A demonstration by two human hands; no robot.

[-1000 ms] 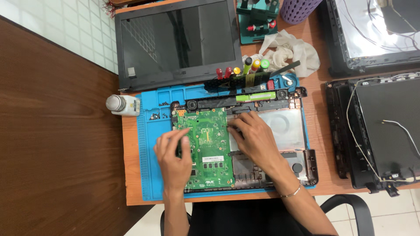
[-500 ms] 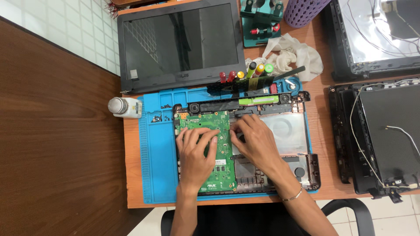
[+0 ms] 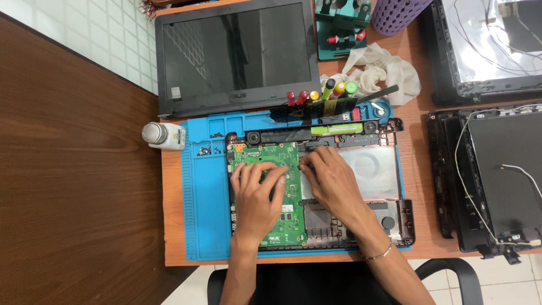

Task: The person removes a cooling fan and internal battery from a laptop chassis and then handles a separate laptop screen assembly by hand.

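Observation:
A green circuit board (image 3: 270, 155) lies in the left half of an opened black laptop base (image 3: 395, 212) on a blue work mat (image 3: 203, 192). My left hand (image 3: 257, 195) rests flat on the board, fingers spread and pointing away from me. My right hand (image 3: 330, 181) presses on the board's right edge and the base beside it, fingers bent toward the board's upper right corner. Neither hand holds a tool. A bracelet sits on my right wrist.
A detached laptop screen (image 3: 237, 53) lies behind the mat. Screwdrivers with coloured handles (image 3: 322, 96) and a white cloth (image 3: 378, 70) sit at the mat's far edge. A small white bottle (image 3: 164, 135) lies left of the mat. Black laptop shells (image 3: 497, 175) occupy the right.
My left hand has moved up from the board's left edge onto its middle. My right hand has stayed at the board's right edge. The view has shifted slightly.

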